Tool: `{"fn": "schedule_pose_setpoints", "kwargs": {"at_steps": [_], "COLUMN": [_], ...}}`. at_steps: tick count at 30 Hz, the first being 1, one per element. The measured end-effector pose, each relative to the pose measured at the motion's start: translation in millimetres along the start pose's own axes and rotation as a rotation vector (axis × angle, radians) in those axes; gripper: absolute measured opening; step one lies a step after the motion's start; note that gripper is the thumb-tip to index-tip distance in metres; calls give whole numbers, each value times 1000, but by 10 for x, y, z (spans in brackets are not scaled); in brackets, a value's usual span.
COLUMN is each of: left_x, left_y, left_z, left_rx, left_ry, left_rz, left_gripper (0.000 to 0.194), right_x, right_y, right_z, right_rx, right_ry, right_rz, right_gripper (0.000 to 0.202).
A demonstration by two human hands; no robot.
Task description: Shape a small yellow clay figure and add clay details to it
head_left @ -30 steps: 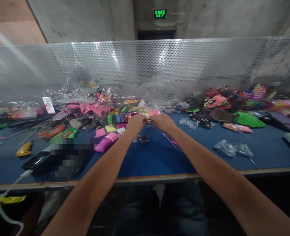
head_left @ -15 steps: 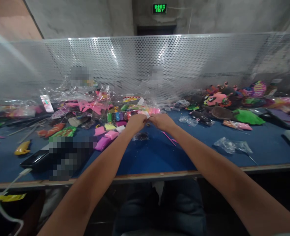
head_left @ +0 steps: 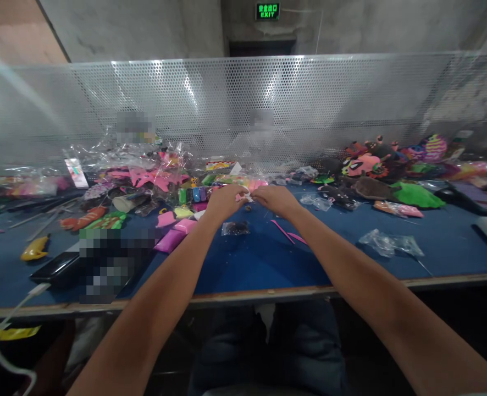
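My left hand (head_left: 226, 201) and my right hand (head_left: 275, 200) meet over the middle of the blue table. Between their fingertips is a small white piece (head_left: 245, 197), pinched from both sides; its material is too small to tell. A tiny dark bit (head_left: 248, 208) shows just below the fingers. Nearer to me lies a clear packet with dark contents (head_left: 235, 228). Two thin pink tools (head_left: 283, 231) rest below my right hand, one partly covered by my forearm. Left of my left hand sit pink and purple packets (head_left: 171, 240) that look like modelling clay.
A perforated metal screen (head_left: 210, 104) stands along the table's back. Clear-bagged pink pieces (head_left: 144, 177) crowd the back left, colourful clay figures (head_left: 367, 165) the back right. A corded black device (head_left: 56, 268) lies front left; crumpled clear plastic (head_left: 386, 243) lies on the right.
My hands have drawn slightly apart at the fingertips, with the white piece still between them. My left hand has shifted a little left, and more of the pink tools shows.
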State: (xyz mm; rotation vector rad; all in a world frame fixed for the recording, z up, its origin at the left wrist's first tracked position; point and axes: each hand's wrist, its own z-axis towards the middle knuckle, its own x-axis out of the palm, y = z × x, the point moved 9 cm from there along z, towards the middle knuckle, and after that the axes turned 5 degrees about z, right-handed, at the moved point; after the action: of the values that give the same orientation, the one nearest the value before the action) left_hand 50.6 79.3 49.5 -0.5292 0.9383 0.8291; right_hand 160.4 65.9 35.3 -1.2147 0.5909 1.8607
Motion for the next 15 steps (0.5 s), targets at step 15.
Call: {"fn": "schedule_pose_setpoints", "kwargs": {"at_steps": [15], "left_x": [-55], "left_y": [-29], "left_z": [-26], "left_rx": [-40], "left_ry": [1], "left_rz": [42], "left_gripper": [22], "right_x": [-68], "right_y": [-15], "right_z": [-12], "right_rx": [137], "right_ry": [-5], "right_rz": [25], "right_gripper": [32]}}
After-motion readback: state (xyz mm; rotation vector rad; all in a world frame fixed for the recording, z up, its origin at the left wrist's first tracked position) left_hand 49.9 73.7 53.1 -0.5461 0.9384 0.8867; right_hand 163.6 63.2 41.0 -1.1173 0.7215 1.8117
